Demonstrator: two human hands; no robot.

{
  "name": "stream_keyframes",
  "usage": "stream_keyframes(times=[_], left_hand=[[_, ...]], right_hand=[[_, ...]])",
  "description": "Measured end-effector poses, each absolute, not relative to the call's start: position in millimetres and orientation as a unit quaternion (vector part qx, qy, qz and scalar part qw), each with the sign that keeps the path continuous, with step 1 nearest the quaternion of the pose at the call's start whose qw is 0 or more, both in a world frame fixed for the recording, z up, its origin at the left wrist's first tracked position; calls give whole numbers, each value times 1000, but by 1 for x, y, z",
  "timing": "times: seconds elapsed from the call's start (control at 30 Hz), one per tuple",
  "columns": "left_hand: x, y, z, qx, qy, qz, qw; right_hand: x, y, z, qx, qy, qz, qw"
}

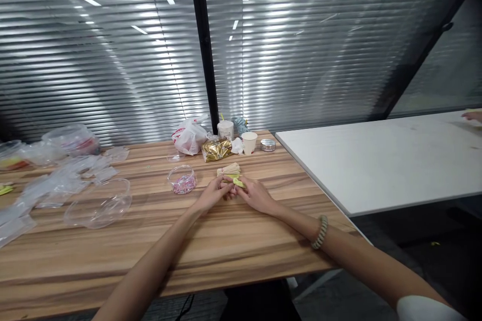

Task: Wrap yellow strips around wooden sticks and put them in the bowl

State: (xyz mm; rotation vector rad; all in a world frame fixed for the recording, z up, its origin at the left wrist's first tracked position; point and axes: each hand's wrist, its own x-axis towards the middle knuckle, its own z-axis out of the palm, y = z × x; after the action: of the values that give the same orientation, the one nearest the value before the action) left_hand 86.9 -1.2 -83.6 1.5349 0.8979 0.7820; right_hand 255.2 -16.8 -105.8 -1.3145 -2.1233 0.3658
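Both hands meet slightly below the middle of the frame, above the wood-grain counter (241, 256). Left hand (213, 194) and right hand (258, 196) have fingers bent inward, gripping a small yellow-green piece (238, 182) between them; exact finger contact too small to resolve. Coiled bracelet (320, 232) on the right forearm.

Just beyond the fingers: bundle of pale thin strips (230, 168). Left of the hands, near: clear round tub (182, 181), small pink and purple pieces at its bottom.

Centre of frame, back edge of counter, left to right: white plastic bag (189, 137), gold foil packet (217, 150), crumpled white tissue (237, 146), paper cup (249, 143), round silver tin (268, 145). A second cup (225, 130) stands behind the packet.

Left of frame: clear plastic tray (100, 205), with transparent plastic sleeves (56, 183) spread beyond it.

Right of frame: white tabletop (380, 165); another person's hand (472, 116) at the far right edge
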Motion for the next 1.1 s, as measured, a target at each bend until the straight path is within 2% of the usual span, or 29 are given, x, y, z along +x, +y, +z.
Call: stream_keyframes(times=[0.27, 0.4, 0.57, 0.8, 1.1], left_hand=[[85, -4, -80, 649, 417, 237, 591], [84, -7, -79, 669, 444, 217, 555], [81, -6, -80, 705, 440, 291, 474], [79, -7, -73, 695, 435, 394, 415], [83, -13, -66, 697, 466, 396, 375]], right_hand=[[258, -15, -100, -559, -776, 92, 276], [255, -19, -100, -547, -783, 85, 284], [253, -24, -103, -506, -803, 90, 301], [257, -20, -101, -424, -813, 176, 359], [259, -11, -114, -374, -858, 85, 341]])
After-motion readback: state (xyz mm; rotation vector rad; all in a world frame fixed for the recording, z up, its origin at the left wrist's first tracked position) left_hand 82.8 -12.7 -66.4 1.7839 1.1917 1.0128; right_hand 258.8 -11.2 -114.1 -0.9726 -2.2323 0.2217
